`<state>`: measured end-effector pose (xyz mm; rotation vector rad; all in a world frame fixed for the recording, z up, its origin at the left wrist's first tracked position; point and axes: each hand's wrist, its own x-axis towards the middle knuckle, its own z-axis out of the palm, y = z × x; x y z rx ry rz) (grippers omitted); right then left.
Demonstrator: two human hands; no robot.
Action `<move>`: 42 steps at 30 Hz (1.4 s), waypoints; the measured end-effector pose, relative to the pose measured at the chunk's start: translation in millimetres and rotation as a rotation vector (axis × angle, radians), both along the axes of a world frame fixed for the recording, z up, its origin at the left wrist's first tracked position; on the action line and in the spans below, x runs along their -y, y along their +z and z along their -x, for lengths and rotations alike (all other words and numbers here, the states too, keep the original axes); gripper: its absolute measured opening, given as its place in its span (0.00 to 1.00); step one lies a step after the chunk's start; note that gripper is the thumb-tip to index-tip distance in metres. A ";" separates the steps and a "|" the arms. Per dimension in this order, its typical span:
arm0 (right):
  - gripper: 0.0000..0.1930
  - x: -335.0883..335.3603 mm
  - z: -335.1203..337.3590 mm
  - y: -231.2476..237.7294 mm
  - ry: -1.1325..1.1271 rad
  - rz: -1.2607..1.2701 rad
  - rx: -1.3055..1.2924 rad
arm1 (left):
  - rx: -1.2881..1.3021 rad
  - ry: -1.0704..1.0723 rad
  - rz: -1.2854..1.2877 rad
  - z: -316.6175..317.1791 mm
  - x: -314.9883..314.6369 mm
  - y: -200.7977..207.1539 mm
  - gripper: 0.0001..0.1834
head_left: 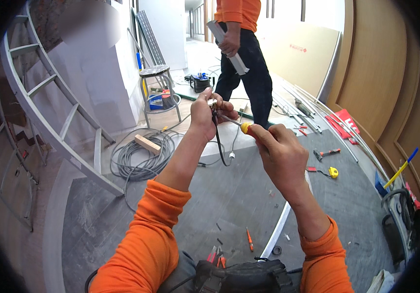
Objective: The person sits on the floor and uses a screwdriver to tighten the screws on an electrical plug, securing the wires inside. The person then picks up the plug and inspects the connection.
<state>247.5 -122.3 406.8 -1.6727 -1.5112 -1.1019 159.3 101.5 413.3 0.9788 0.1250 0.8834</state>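
My left hand (202,117) is raised in the middle of the view, its fingers closed round a small electrical fitting (213,103) with pale and brass-coloured parts. A black cable (219,141) hangs from the fitting in a loop. My right hand (284,155) grips a screwdriver (245,128) by its yellow handle. The screwdriver's metal shaft points left and reaches the fitting at my left fingers. Exactly where the tip sits is too small to tell.
A ladder (68,122) leans at the left beside coiled grey cable (136,158) with a wood block on it. A co-worker (241,63) stands ahead holding a metal profile. On the floor lie a hammer (328,154), tape measure (334,172), orange screwdriver (250,240) and pliers (215,255).
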 end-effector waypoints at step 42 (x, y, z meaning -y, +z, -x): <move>0.18 -7.6 -5.1 -11.0 0.206 0.115 -0.211 | -0.129 -0.022 -0.127 15.1 -10.0 5.6 0.26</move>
